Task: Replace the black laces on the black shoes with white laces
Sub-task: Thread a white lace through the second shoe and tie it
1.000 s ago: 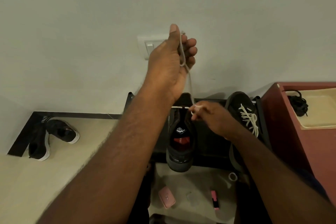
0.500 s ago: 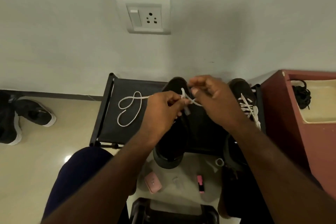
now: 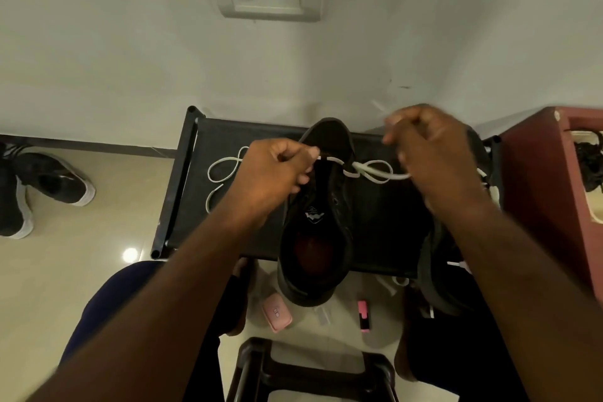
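Shoe rack (image 3: 225,140): black shoe (image 3: 318,238) points toe-away; left hand (image 3: 277,173) and right hand (image 3: 427,153) pinch white lace (image 3: 368,170) either side of it.

No words or numbers could be read anywhere. The black shoe (image 3: 339,206) carried a small white emblem (image 3: 314,215) on its tongue, but it was too blurred to make out as lettering. The pink case (image 3: 276,312) bore a tiny pale mark, which was also unreadable.
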Tool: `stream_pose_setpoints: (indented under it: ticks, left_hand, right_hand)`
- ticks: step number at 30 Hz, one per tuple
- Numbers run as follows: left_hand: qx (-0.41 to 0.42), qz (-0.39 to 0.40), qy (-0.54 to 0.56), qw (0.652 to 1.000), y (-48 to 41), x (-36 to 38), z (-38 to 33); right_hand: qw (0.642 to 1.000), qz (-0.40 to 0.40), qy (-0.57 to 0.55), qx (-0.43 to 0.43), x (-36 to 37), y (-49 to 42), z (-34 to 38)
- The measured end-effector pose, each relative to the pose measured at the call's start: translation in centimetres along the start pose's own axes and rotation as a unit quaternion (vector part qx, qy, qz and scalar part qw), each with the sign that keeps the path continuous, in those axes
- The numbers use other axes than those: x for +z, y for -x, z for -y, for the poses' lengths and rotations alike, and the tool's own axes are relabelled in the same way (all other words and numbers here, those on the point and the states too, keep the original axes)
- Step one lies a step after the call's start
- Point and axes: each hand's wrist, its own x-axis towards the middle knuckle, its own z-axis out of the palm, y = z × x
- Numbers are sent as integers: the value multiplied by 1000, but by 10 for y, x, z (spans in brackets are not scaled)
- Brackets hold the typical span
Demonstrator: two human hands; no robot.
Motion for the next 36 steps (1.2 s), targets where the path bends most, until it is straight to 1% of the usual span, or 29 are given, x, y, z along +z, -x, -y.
stream_pose_setpoints:
  ticks: [1,2,3,4,5,7,9,11,13,15,17,22,24,26,28,30,32,34,36]
  left_hand:
    - [-19,-5,-74,997,-3,-4,6]
    - [-41,-2,-141,989,-4,-8,12]
    - [-64,10,-181,981,-4,-11,16]
    - [-85,25,-195,977,-3,-13,20]
    - [-101,39,-196,975,-1,-14,23]
    - [-112,54,-204,971,3,-16,27]
    - [-106,63,-201,972,4,-17,28]
    - [-102,66,-182,976,5,-17,28]
    - [-87,60,-167,980,4,-16,27]
    - [-69,54,-156,984,4,-16,26]
    - [-58,40,-141,987,2,-16,26]
    - [-44,9,-145,988,-8,-11,21]
    - [-50,-6,-149,988,-12,-7,19]
    - [-64,-18,-153,986,-15,-3,17]
    - [-76,-33,-171,982,-17,1,16]
    - [-79,-48,-197,976,-16,4,15]
    - [-69,-54,-206,975,-14,4,14]
    - [-56,-42,-198,978,-14,2,16]
    - [-54,-20,-171,984,-15,-2,18]
  right_hand:
    - [996,-74,-48,23,-6,-8,-1]
    - [987,-140,-74,29,-12,-16,0]
    - [979,-188,-70,25,-17,-24,2]
    - [975,-213,-52,19,-19,-30,4]
    - [975,-219,-35,12,-17,-33,5]
    - [984,-179,-21,9,-2,-31,4]
    - [995,-96,3,23,19,-22,-3]
    - [999,-18,28,41,38,-14,-14]
    - [997,28,32,62,48,-8,-24]
    - [996,48,12,77,50,-6,-30]
    - [995,52,-11,82,48,-7,-32]
    - [995,34,-68,71,42,-18,-25]
    - [995,36,-67,57,42,-20,-23]
    - [997,66,-18,32,45,-17,-23]
    - [990,114,75,-19,53,-10,-25]
    - [974,149,152,-83,63,-6,-25]
    - [954,186,199,-128,69,-8,-21]
    - [931,226,247,-145,72,-13,-17]
    - [920,237,276,-147,73,-17,-15]
